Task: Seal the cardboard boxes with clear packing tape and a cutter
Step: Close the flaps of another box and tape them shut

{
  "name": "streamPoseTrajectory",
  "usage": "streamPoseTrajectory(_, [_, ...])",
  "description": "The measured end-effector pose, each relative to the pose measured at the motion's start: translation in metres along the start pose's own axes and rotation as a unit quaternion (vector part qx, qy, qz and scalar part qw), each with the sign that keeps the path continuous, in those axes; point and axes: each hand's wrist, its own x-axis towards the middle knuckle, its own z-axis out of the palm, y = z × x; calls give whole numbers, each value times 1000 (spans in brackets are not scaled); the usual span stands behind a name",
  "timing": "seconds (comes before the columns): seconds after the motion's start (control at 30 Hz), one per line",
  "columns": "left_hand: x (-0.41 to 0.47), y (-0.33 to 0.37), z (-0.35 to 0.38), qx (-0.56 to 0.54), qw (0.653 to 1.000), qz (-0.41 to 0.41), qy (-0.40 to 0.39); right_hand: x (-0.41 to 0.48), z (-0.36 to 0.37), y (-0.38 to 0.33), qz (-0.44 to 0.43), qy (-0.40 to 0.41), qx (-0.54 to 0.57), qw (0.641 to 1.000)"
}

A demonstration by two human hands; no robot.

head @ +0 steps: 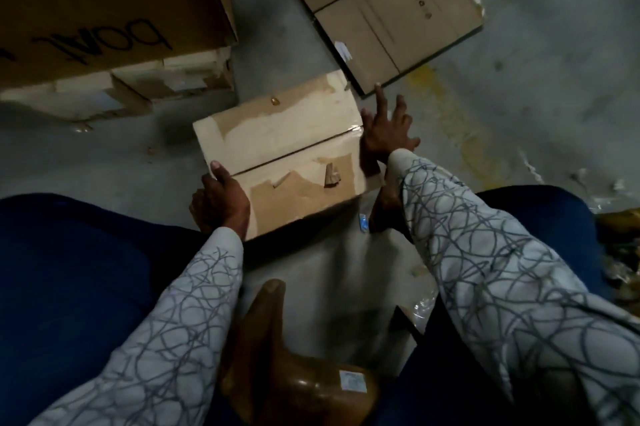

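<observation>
A small cardboard box (284,151) sits on the concrete floor in front of me, its two top flaps closed with a dark seam between them and torn paper patches on top. My left hand (220,202) grips the box's near left corner, thumb on top. My right hand (386,127) presses flat against the box's right end where a bit of clear tape (356,129) shines at the seam, fingers spread. A small blue object (363,223), possibly the cutter, lies on the floor by the box's near right corner. No tape roll is visible.
A large printed carton (104,6) stands at the upper left on a crushed box (145,86). A flattened carton (381,9) lies at the upper right. A brown wooden stool (294,373) is between my blue-clad knees. Clear plastic scraps (540,169) litter the right floor.
</observation>
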Motion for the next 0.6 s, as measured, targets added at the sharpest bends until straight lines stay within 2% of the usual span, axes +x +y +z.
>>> streamPoseTrajectory(0.07, [2,0,-4,-12,999,-16,-45,-11,3,6,-1,77,65,995])
streamPoseTrajectory(0.13, [-10,8,-12,-5,998,-6,-56,-23,8,15,29,149,164,975])
streamPoseTrajectory(0.2, [-39,19,-20,40,994,96,-32,-41,12,31,70,191,177,963])
streamPoseTrajectory(0.27, [-72,24,-22,73,965,250,-18,-56,21,55,103,215,116,964])
streamPoseTrajectory(0.37, [-113,26,-13,54,886,454,-83,-62,50,100,118,216,95,965])
streamPoseTrajectory(0.47, [-150,25,1,8,745,659,-104,-51,87,151,115,129,85,981])
streamPoseTrajectory(0.53, [-169,14,18,10,665,733,-143,-61,95,165,125,-8,102,987])
streamPoseTrajectory(0.57, [-173,6,26,24,645,744,-171,-68,98,166,122,-57,100,986])
streamPoseTrajectory(0.6, [-175,-2,41,47,640,740,-202,-66,111,174,122,-85,88,985])
